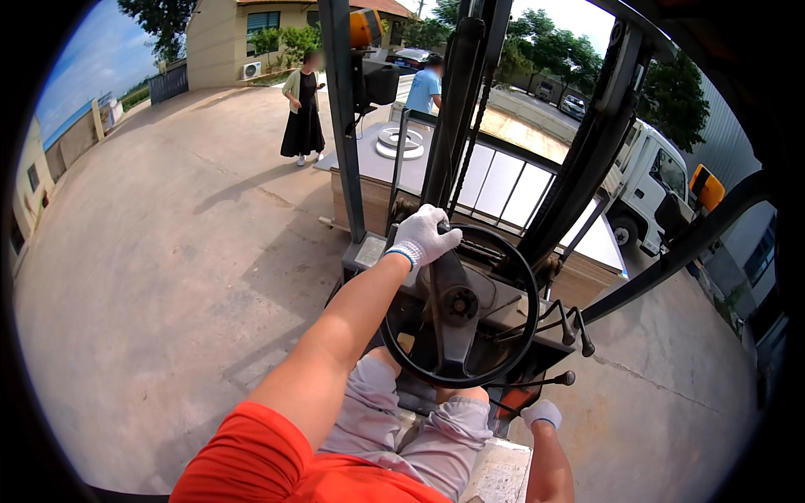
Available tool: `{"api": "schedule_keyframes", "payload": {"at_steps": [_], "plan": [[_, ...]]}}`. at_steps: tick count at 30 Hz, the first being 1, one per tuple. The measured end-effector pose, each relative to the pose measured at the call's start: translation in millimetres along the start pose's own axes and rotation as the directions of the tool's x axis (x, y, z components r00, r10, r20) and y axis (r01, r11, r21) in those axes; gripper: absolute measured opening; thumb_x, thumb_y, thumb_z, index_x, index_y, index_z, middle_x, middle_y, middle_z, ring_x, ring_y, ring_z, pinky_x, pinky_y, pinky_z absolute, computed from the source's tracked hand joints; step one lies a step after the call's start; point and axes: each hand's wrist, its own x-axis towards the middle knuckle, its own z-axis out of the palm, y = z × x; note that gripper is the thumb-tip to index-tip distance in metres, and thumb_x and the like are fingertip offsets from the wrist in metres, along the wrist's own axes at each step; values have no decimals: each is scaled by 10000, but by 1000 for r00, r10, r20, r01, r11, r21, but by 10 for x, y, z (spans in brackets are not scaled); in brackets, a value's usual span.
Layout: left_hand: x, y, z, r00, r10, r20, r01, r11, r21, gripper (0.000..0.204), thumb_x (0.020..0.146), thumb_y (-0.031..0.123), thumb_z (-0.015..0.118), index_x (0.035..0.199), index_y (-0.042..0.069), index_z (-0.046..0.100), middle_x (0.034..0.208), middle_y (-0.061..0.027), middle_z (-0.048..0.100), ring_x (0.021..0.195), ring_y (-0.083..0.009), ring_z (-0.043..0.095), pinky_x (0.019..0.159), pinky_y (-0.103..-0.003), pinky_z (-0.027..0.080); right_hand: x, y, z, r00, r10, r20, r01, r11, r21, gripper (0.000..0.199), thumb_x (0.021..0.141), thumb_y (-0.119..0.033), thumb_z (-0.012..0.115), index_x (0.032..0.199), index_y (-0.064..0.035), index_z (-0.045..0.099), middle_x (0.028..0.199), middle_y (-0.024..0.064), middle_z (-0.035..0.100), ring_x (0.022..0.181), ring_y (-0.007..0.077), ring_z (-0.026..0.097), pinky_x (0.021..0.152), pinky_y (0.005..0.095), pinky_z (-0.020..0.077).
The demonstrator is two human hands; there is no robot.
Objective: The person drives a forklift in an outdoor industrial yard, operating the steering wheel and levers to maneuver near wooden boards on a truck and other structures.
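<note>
My left hand (426,237), in a white knit glove, is closed around the upper left of the black steering wheel (532,314) of a forklift. Low on the right, my right hand (542,413), gloved the same way, looks curled into a fist beside the seat. A dark rod runs toward it, but its fingers and whatever they hold are hidden. Between the right hand and the wheel sticks out a lever with a black knob (566,378). Two more black-handled levers (587,344) rise above it. Ahead of the mast (453,109) lies a stack of boards (369,197).
White rings (400,142) lie on the boards. A person in a black skirt (303,126) stands ahead on the left; another in a blue shirt (424,88) is behind the stack. A white truck (658,184) is parked at right. Concrete ground (159,277) stretches left.
</note>
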Motion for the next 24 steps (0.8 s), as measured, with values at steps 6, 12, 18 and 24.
{"api": "schedule_keyframes", "payload": {"at_steps": [6, 12, 18, 24], "plan": [[74, 48, -131, 948, -171, 269, 229, 952, -203, 492, 854, 517, 782, 965, 39, 737, 824, -106, 732, 810, -216, 701, 819, -371, 567, 6, 25, 0, 1000, -2, 9, 2, 1000, 9, 514, 850, -493, 796, 1149, -78, 848, 1219, 213, 797, 1160, 384, 765, 963, 460, 615], [53, 11, -107, 966, -157, 207, 190, 970, -149, 479, 845, 511, 761, 932, 40, 738, 837, -126, 740, 826, -249, 718, 828, -395, 573, 1, 17, 11, 1000, -3, 2, 3, 1000, 13, 513, 854, -495, 789, 1139, -74, 849, 1215, 215, 797, 1161, 385, 764, 965, 458, 612], [31, 70, -103, 969, -169, 180, 191, 975, -114, 531, 831, 565, 740, 945, 46, 750, 864, -164, 754, 881, -314, 747, 853, -426, 579, 22, 37, 41, 1000, 1, -8, -1, 1000, 17, 507, 845, -486, 790, 1137, -76, 850, 1211, 215, 798, 1150, 387, 767, 957, 459, 615], [12, 87, -137, 977, -150, 149, 152, 988, -8, 663, 848, 676, 729, 1011, 34, 753, 1075, -227, 763, 1032, -403, 755, 934, -467, 596, 44, 26, 45, 1000, -5, -16, 5, 1000, 3, 489, 844, -470, 789, 1112, -66, 854, 1173, 221, 805, 1121, 388, 778, 940, 458, 620]]}}
